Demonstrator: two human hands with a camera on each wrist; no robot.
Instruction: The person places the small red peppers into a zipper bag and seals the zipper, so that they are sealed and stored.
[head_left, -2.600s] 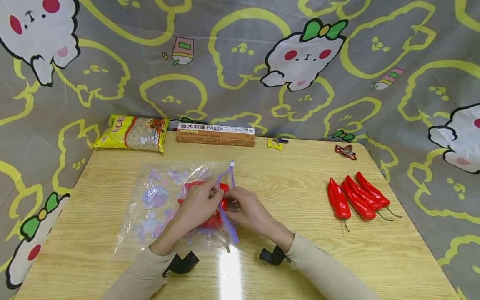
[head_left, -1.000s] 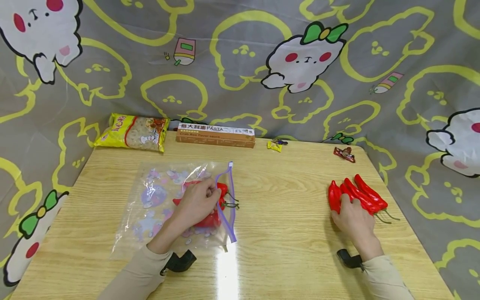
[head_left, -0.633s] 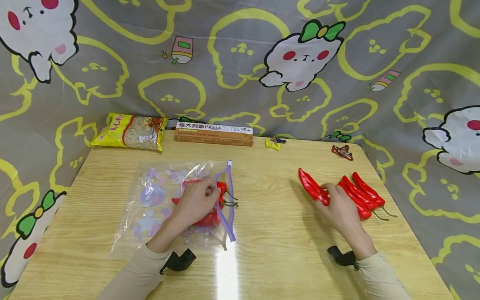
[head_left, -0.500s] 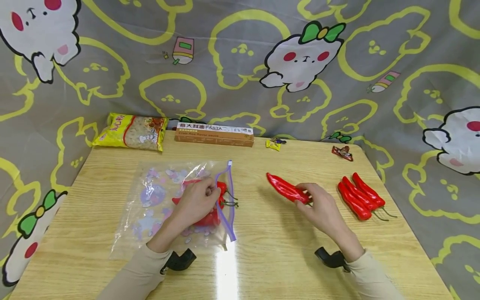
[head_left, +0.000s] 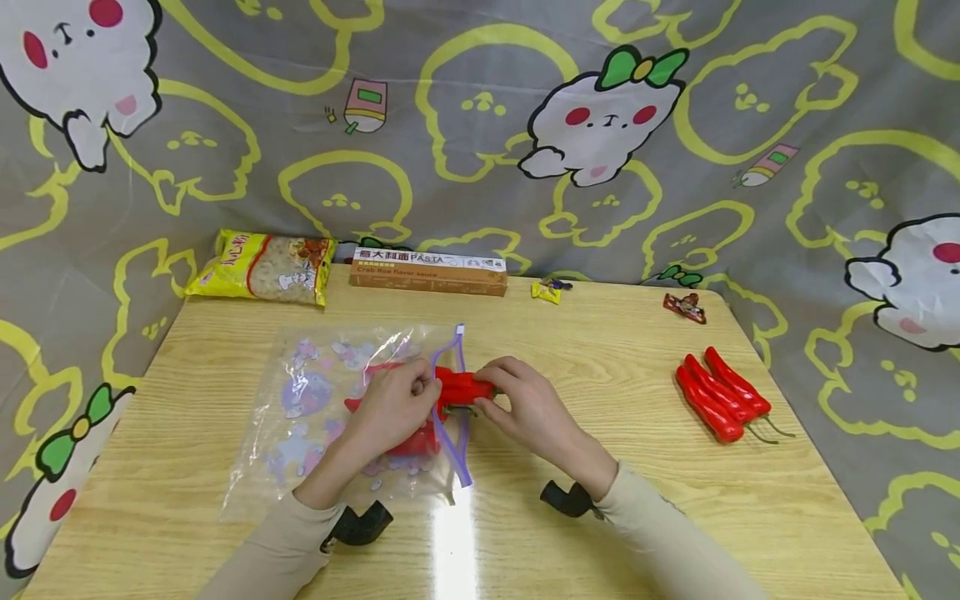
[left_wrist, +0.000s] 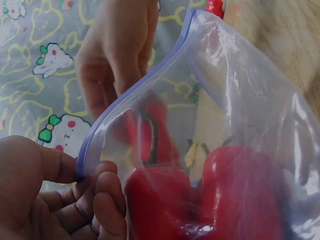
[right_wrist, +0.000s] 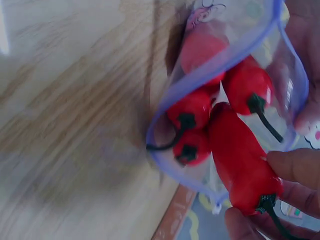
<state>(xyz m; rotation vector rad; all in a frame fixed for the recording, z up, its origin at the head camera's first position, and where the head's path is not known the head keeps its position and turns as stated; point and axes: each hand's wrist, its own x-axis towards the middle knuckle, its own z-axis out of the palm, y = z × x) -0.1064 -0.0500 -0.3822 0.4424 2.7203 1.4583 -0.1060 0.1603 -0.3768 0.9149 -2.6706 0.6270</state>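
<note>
A clear zip bag (head_left: 258,458) with printed figures lies on the left of the table, its purple-edged mouth spread apart. My left hand (head_left: 392,406) pinches the upper edge of that mouth between thumb and fingers, also visible in the left wrist view. With its fingertips, my right hand (head_left: 531,410) grips a red pepper (right_wrist: 237,155) near the stem end. The pepper's tip points into the bag's mouth. Several other red peppers (right_wrist: 247,85) lie inside with their green stems toward the opening; the left hand partly covers them in the head view.
Three red peppers (head_left: 711,406) lie side by side at the table's right. Along the back edge are a yellow food packet (head_left: 262,267), a pasta box (head_left: 427,275) and a small yellow sweet (head_left: 546,292). A red-brown wrapper (head_left: 686,307) lies at the back right.
My right hand left the bag, took a pepper from the group at the right and carried it left to the bag's mouth. The left hand has stayed at the bag's edge.
</note>
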